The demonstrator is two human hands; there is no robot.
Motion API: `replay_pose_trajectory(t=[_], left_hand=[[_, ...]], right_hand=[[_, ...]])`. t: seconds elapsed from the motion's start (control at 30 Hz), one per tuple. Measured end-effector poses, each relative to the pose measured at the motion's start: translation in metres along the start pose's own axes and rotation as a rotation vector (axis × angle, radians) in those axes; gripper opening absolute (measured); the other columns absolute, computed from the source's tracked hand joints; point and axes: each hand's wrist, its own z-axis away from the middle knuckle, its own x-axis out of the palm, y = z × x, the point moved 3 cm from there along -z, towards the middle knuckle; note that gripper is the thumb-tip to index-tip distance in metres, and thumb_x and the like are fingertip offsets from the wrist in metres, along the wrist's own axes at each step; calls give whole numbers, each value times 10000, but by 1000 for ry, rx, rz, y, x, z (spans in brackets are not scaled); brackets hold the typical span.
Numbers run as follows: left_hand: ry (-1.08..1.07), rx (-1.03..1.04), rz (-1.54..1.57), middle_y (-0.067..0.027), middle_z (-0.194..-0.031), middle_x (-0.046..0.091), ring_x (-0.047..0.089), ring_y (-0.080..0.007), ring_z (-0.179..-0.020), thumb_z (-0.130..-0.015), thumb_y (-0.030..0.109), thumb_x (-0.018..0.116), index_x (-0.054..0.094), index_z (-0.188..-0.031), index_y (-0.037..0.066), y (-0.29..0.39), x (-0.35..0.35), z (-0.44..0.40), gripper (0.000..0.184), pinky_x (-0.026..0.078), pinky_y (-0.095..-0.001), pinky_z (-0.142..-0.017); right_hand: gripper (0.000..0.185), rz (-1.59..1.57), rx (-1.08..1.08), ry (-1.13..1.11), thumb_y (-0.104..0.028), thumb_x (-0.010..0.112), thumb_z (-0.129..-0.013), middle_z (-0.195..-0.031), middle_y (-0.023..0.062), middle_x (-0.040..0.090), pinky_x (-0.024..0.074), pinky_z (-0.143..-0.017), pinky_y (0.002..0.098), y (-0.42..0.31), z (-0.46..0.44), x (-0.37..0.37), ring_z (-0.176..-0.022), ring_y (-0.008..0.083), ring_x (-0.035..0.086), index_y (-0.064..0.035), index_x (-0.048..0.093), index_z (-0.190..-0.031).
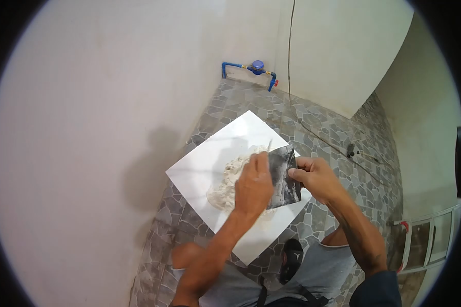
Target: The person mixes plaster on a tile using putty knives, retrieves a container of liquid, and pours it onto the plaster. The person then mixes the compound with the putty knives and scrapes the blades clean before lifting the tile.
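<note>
While white-logoed the sandal (291, 262), right fingers (305, 162) around dark sheet (279, 178), left fingers (262, 163), hold unclear.

blue pipe (234, 64) with a round blue meter (257, 67) and red valve handle (276, 83), dark cable (290, 51) hanging down a pale wall (338, 46), grey stone-patterned floor (325, 120), white ladder-like frame (428, 243) at far right

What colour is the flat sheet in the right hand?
The flat sheet is blackish with whitish smears; head view.
</note>
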Motion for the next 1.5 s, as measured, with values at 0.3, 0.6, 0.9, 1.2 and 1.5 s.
replay_pose_trajectory(t=[0.3, 0.6, 0.9, 1.2, 1.5], left_hand=[[-105, 202, 188, -146, -1032, 666, 625, -352, -964, -940, 51, 602, 662, -1121, 44, -34, -49, -27, 191, 494, -440, -847], [-320, 330, 230, -76, -919, 695, 668, -256, -913, -785, -108, 681, 731, -953, 47, -46, -60, -25, 234, 511, -382, -872], [-252, 353, 363, -48, -901, 702, 684, -247, -958, -711, -149, 684, 740, -947, 83, -37, -73, -15, 336, 436, -533, -1100], [9, 43, 490, -37, -958, 671, 610, -142, -909, -857, -71, 698, 690, -1029, 30, -41, -84, -13, 199, 502, -311, -881], [-89, -54, 392, -45, -902, 639, 548, -112, -794, -951, 46, 667, 660, -1103, -45, -35, -77, -14, 177, 455, -249, -732]], right_hand=[[133, 420, -144, 291, -84, 584, -938, -740, 48, 616, 443, -653, 284, 8, 40, -73, -662, 136, 517, 24, 661, -950], [230, 926, -442, 276, -19, 639, -881, -1017, 155, 695, 507, -890, 445, -25, 88, -48, -1034, 341, 644, -29, 671, -1109], [377, 991, -706, 106, 28, 667, -752, -1010, 63, 696, 446, -918, 394, 0, 65, -11, -1040, 254, 625, -92, 675, -1110], [429, 1032, -649, 59, 82, 597, -743, -1044, 94, 690, 443, -932, 418, 38, -18, -13, -1057, 303, 611, -79, 681, -1132], [378, 1242, -978, 211, -22, 648, -782, -1074, 36, 631, 420, -923, 398, 40, 19, -19, -1041, 220, 565, -103, 662, -1151]])
